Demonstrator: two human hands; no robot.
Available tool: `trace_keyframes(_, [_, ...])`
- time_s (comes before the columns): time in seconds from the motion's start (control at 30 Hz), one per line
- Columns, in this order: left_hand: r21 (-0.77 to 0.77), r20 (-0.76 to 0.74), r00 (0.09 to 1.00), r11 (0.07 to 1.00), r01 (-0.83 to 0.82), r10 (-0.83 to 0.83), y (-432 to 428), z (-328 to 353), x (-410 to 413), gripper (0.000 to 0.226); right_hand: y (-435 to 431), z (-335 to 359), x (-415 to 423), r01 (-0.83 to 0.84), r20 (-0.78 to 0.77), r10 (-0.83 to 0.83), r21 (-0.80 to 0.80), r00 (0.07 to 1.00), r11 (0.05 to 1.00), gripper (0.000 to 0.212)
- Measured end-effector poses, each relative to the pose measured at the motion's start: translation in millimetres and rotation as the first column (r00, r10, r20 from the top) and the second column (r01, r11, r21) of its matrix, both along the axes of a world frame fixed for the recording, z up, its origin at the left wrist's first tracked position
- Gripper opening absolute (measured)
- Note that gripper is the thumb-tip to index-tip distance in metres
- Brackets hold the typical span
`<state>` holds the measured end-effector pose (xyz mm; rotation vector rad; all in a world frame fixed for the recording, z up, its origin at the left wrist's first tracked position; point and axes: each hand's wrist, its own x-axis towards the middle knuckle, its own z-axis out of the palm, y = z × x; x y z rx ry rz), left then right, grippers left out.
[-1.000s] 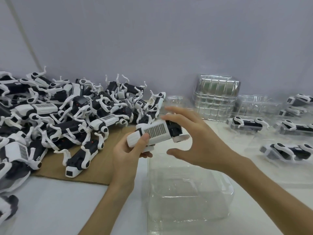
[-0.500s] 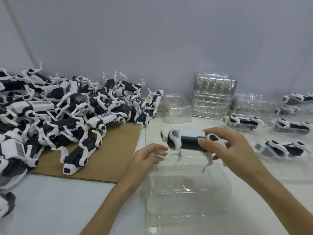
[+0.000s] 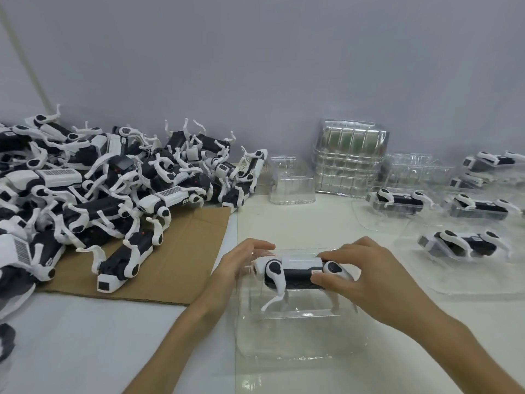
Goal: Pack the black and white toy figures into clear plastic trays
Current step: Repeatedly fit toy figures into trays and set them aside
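**Figure in the near tray, pile to the left, packed trays to the right**

Centre front of the table point(image 3: 85, 342), the toy figure point(image 3: 298, 273) stands legs down inside the near tray point(image 3: 298, 339). The left hand point(image 3: 241, 265) is at its left end, and the right hand point(image 3: 369, 280) grips its right end. Left of the tray lies a cardboard sheet point(image 3: 181, 265), and on it and behind it sits a heaped pile of figures point(image 3: 99, 189) running off the left edge. Behind the near tray, by the wall, stands a single tray point(image 3: 292, 183), with a stack of trays point(image 3: 349, 163) just to its right. Further right, the packed trays point(image 3: 400, 201) lie in rows, each with a figure in it.
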<state>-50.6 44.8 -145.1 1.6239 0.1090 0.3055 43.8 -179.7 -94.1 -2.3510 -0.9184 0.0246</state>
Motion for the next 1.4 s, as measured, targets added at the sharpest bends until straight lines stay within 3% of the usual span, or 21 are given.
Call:
trace_keyframes(0.1, [0.069,-0.056,0.998,0.997,0.031,-0.028,3.1,1.9,-1.9,0.038,1.1,-5.6,-0.8,0.006,0.018,-0.006,0.001,1.000,1.000,0.042])
trace_keyframes(0.23, [0.050,-0.106,0.994,0.999,-0.015,0.021,3.5,4.6,-3.9,0.054,-1.0,-14.6,-1.5,0.019,0.028,-0.022,0.101,0.999,0.995,0.046])
trace_keyframes(0.27, [0.070,-0.134,0.988,0.995,-0.066,0.075,1.5,5.2,-3.5,0.060,-1.8,-16.8,2.1,0.055,-0.038,-0.050,0.139,0.998,0.989,0.055])
trace_keyframes(0.33, [0.134,-0.201,0.952,0.970,-0.205,0.229,-2.5,6.7,-2.4,0.062,-0.9,-19.4,12.9,0.197,-0.309,-0.131,0.194,0.942,0.961,0.068])
trace_keyframes(0.4, [0.234,-0.214,0.900,0.915,-0.330,0.379,-2.9,6.4,-1.7,0.047,-4.0,-23.4,22.8,0.293,-0.532,-0.171,0.153,0.829,0.944,0.060])
trace_keyframes(0.53, [0.373,-0.118,0.869,0.832,-0.410,0.481,-0.7,5.4,-3.9,0.032,-8.0,-20.8,25.1,0.297,-0.615,-0.131,0.175,0.778,0.939,0.060])
trace_keyframes(0.63, [0.283,-0.054,0.904,0.874,-0.394,0.425,-5.7,8.4,-4.8,0.032,-5.0,-20.9,15.1,0.163,-0.694,0.086,0.285,0.715,0.944,0.052])
trace_keyframes(0.7, [0.143,-0.049,0.933,0.927,-0.346,0.356,-7.7,14.8,-3.4,0.026,-6.2,-26.2,19.3,0.091,-0.656,0.216,0.400,0.723,0.912,0.087])
trace_keyframes(0.73, [0.094,-0.072,0.956,0.956,-0.277,0.284,-6.6,17.7,-3.3,0.040,-5.9,-27.8,19.8,0.070,-0.622,0.262,0.456,0.738,0.887,0.096])
trace_keyframes(0.83, [0.007,-0.162,0.987,1.000,-0.019,0.020,-4.4,20.7,-7.2,0.091,-13.7,-25.8,8.4,0.033,-0.455,0.293,0.583,0.841,0.812,0.092])
trace_keyframes(0.9, [-0.011,-0.153,0.988,1.000,0.023,-0.024,-5.2,14.9,-7.0,0.112,-12.4,-24.1,6.2,0.044,-0.387,0.269,0.636,0.882,0.771,0.099])
trace_keyframes(1.1, [0.000,-0.087,0.993,0.996,-0.086,0.086,-7.6,6.3,-1.3,0.118,-13.8,-18.7,2.7,0.041,-0.331,0.244,0.663,0.912,0.748,0.117])
trace_keyframes(1.27, [0.115,0.018,0.979,0.973,-0.202,0.201,-7.1,1.8,0.8,0.105,-13.9,-21.5,4.7,0.068,-0.356,0.212,0.632,0.910,0.772,0.105])
trace_keyframes(1.4, [0.150,0.080,0.969,0.959,-0.242,0.232,-9.2,0.4,1.5,0.110,-13.9,-24.2,8.3,0.103,-0.352,0.160,0.621,0.922,0.777,0.093])
